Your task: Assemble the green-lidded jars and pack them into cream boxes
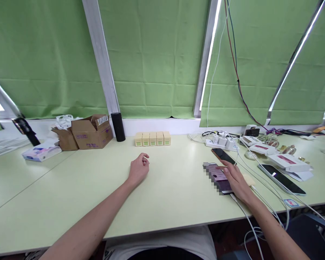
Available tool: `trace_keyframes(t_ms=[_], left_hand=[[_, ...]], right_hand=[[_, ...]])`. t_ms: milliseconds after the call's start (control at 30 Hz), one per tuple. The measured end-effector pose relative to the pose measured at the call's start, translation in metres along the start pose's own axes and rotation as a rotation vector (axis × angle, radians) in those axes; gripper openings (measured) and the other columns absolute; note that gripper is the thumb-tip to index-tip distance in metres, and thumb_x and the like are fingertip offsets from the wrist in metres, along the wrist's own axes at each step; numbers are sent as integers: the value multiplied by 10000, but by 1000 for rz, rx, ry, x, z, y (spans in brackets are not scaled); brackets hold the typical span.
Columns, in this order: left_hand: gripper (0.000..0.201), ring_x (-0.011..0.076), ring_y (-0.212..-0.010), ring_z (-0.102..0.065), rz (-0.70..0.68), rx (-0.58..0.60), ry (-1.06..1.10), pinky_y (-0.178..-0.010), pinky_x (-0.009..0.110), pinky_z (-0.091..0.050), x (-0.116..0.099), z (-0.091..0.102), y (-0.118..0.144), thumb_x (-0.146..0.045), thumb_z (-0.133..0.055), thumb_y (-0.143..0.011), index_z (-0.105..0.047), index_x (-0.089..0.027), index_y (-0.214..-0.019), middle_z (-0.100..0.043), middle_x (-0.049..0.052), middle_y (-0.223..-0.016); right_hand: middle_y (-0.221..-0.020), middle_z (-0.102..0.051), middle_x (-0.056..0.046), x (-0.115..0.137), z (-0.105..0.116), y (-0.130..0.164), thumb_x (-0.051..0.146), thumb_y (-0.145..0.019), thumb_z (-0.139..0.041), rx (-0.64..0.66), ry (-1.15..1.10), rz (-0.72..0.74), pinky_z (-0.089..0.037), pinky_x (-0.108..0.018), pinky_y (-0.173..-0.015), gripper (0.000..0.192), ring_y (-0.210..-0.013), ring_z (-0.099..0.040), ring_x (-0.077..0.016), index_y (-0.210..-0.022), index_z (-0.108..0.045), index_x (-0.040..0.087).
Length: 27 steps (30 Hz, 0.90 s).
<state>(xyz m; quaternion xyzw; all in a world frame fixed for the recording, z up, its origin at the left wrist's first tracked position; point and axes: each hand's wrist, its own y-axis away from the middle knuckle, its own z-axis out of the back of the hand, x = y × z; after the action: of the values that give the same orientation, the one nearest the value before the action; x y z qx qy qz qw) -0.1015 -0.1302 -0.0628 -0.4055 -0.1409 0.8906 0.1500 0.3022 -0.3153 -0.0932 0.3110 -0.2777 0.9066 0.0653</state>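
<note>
Your right hand lies flat and loose on a phone on the table, fingers touching its screen. Your left hand rests on the table, curled up, holding nothing, near five little yellow boxes.

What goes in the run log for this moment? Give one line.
left hand: loosely curled, resting on pale green table | right hand: flat on charging smartphone | row of small yellow boxes behind
</note>
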Motion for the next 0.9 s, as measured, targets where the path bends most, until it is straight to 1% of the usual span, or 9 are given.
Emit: trace_keyframes(t_ms=[100,267,433,667,900], left_hand=[[232,173,-723,-651,1,-3,-3,-758,290,-462,1,0,0,-129,-516,-790,-585,-248,-977,-709,-18,-802],[225,174,-724,-660,0,-5,3,-759,291,-469,-1,0,0,-132,-518,-788,-585,-248,-968,-709,-19,-791],[226,173,-717,-659,-9,-6,-6,-775,299,-474,0,0,0,-133,-512,-788,-585,-246,-969,-707,-19,-791],[230,177,-739,-657,-10,-3,2,-766,292,-472,3,-2,-1,-137,-514,-787,-582,-252,-974,-710,-16,-802],[215,180,-736,-656,-5,-10,-7,-765,295,-469,-1,0,0,-146,-517,-790,-587,-250,-964,-709,-16,-790]], right_hand=[[-1240,-708,-81,-1,2,1,579,-1045,-312,-22,-17,23,-426,-566,-1097,483,-1236,-559,-322,-1381,-534,312],[-1283,-694,-82,0,6,2,574,-1041,-312,-97,-27,39,-403,-544,-1115,463,-1225,-563,-320,-1235,-629,298],[-1224,-721,-77,3,6,2,579,-1039,-321,-107,-29,32,-382,-553,-1127,459,-1213,-577,-319,-1203,-644,296],[-1287,-700,-68,2,7,2,586,-1040,-313,-113,-19,33,-402,-525,-1112,474,-1215,-584,-309,-1148,-672,295],[-1255,-712,-69,4,7,3,570,-1045,-312,-122,0,25,-423,-507,-1094,471,-1194,-597,-306,-1129,-685,297]])
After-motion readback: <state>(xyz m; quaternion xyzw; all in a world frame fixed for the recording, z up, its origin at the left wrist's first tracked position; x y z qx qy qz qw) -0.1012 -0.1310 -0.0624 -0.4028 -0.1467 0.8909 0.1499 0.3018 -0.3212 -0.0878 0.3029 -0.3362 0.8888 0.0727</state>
